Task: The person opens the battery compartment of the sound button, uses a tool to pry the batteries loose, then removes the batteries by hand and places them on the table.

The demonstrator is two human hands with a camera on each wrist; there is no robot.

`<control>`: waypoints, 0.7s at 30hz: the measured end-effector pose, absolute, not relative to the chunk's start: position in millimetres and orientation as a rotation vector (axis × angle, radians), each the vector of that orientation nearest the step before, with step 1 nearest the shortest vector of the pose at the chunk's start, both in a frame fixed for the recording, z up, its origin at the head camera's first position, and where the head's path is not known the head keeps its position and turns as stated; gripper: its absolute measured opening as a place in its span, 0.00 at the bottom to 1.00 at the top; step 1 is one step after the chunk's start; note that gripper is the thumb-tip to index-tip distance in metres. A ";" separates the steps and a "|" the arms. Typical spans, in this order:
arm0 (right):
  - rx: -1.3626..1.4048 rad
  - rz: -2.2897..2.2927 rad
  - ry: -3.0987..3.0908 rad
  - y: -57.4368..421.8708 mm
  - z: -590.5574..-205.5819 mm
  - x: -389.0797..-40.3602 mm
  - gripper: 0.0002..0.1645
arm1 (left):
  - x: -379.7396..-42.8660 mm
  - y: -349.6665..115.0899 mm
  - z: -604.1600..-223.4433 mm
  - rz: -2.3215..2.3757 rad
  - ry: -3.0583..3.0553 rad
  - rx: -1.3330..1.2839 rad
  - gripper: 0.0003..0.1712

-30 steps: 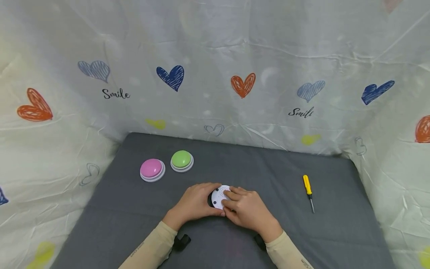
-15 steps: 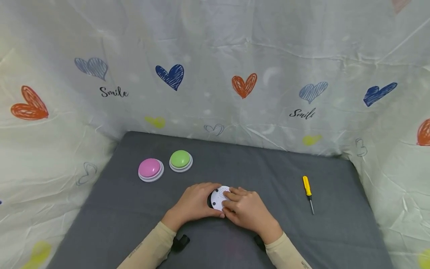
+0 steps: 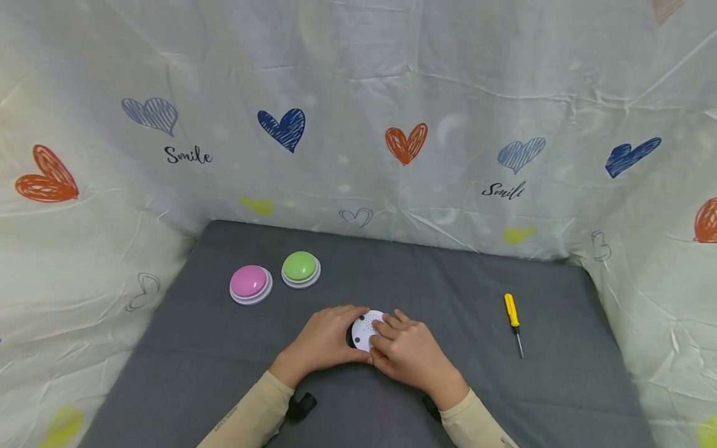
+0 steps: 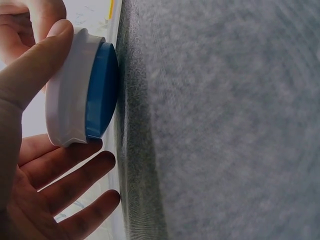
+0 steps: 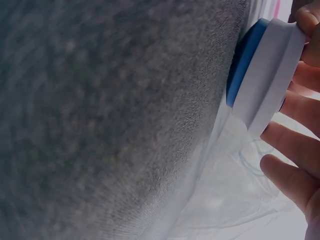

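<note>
Just in front of me, a round push button [image 3: 365, 330] is turned over, its white underside with small holes and dark feet facing up. Its blue dome [image 4: 103, 92] faces the grey cloth, close over it in both wrist views. My left hand [image 3: 327, 339] grips the white base [image 4: 70, 90] by its rim, thumb on one side and index finger opposite, the other fingers spread. My right hand [image 3: 411, 350] holds the base from the right, bent fingertips [image 3: 376, 340] on the underside and thumb near the lower edge. These fingers cover the right part of the underside.
A pink push button [image 3: 249, 282] and a green push button [image 3: 299, 266] stand dome up at the back left of the grey cloth [image 3: 437, 280]. On the right lies a yellow-handled screwdriver [image 3: 511, 309]. White printed fabric [image 3: 347, 62] hangs behind and at both sides.
My right hand has shifted slightly on the underside, one finger lifting a little at the far side. My left hand and the button stay nearly in place; the head view has moved slightly.
</note>
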State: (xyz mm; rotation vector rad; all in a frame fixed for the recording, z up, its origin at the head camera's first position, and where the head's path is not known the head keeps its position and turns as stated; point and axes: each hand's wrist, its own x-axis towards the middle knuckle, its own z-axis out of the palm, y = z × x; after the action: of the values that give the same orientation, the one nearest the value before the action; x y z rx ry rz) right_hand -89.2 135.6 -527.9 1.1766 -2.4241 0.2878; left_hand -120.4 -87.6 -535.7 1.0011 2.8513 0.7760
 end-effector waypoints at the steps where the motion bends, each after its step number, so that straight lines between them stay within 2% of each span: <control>1: 1.179 0.284 -2.414 135.4 -528.0 -89.4 0.05 | -120.3 -87.5 -535.7 0.776 2.849 0.998 0.52; 10: 1.188 0.291 -2.432 134.8 -528.0 -90.4 0.08 | -120.6 -87.8 -536.3 0.790 2.848 1.014 0.50; 21: 1.205 0.360 -2.449 133.8 -524.4 -91.5 0.08 | -121.6 -90.9 -537.2 0.794 2.864 0.976 0.53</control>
State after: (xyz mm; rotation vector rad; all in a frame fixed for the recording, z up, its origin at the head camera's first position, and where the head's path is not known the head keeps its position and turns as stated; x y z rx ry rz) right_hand -91.5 133.8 -524.4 1.2055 -2.4495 0.3599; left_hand -121.6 -90.9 -537.2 0.9757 2.8638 0.7944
